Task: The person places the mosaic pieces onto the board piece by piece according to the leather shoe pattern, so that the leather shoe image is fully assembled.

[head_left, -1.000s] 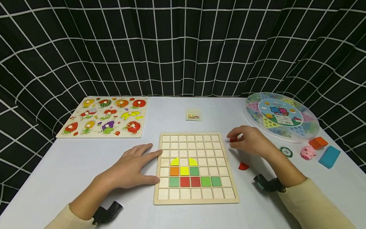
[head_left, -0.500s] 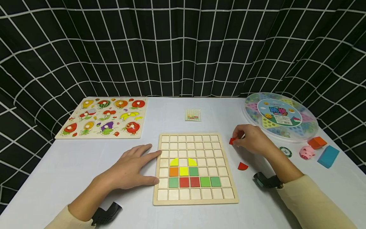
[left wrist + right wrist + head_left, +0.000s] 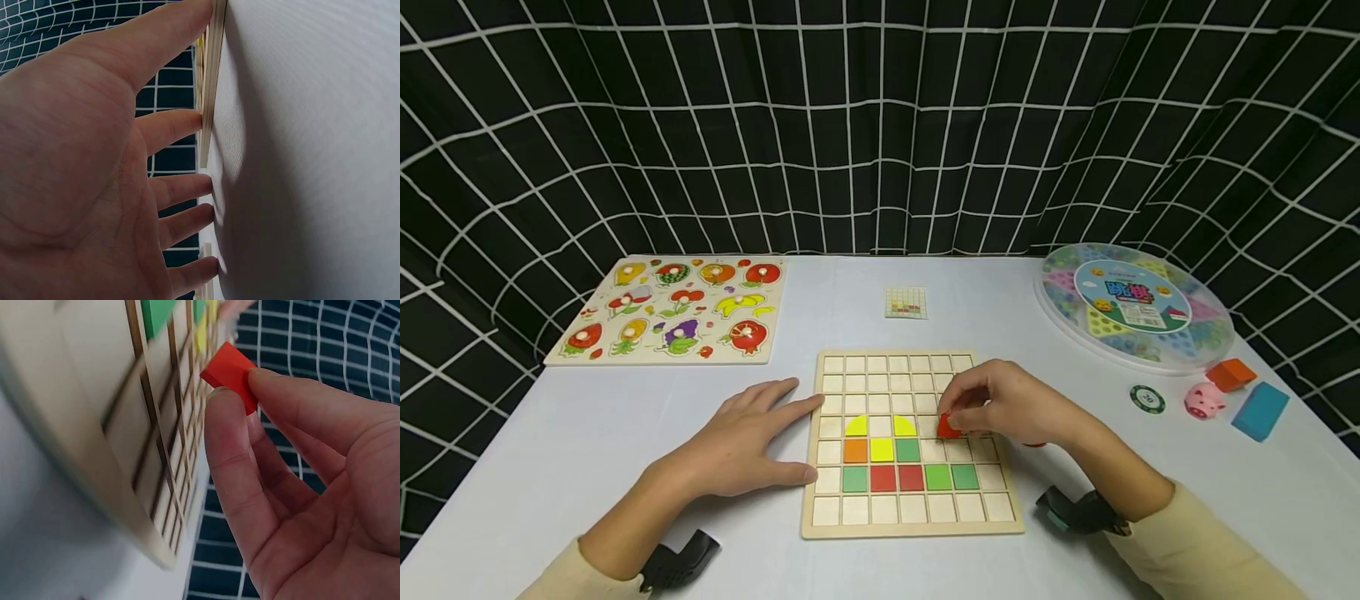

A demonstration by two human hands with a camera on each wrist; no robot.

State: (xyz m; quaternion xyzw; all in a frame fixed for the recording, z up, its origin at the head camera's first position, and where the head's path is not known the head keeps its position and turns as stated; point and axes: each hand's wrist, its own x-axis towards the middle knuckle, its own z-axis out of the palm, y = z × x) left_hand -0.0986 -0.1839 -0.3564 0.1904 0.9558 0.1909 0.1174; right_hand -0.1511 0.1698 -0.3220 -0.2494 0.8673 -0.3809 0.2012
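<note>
A wooden grid board [image 3: 850,523] lies in the middle of the white table, with yellow, orange, green and red tiles [image 3: 883,477] set in its lower rows. My right hand [image 3: 1000,408] hovers over the board's right half and pinches a small red tile [image 3: 948,427] [image 3: 230,374] between thumb and fingers. My left hand [image 3: 745,437] [image 3: 125,187] lies flat on the table, its fingertips [image 3: 203,119] against the board's left edge [image 3: 209,112]. Another red piece [image 3: 1036,444] peeks out from behind my right hand, just right of the board.
A fruit peg puzzle [image 3: 673,310] sits at the back left. A small pattern card [image 3: 906,302] lies behind the board. At the right are a round plastic game case [image 3: 1135,304], a green chip [image 3: 1147,398], a pink pig [image 3: 1204,400], an orange block [image 3: 1232,374] and a blue block [image 3: 1260,410].
My right hand has carried the red tile from the table right of the board leftward and down, over the board's right half. The left hand has stayed put.
</note>
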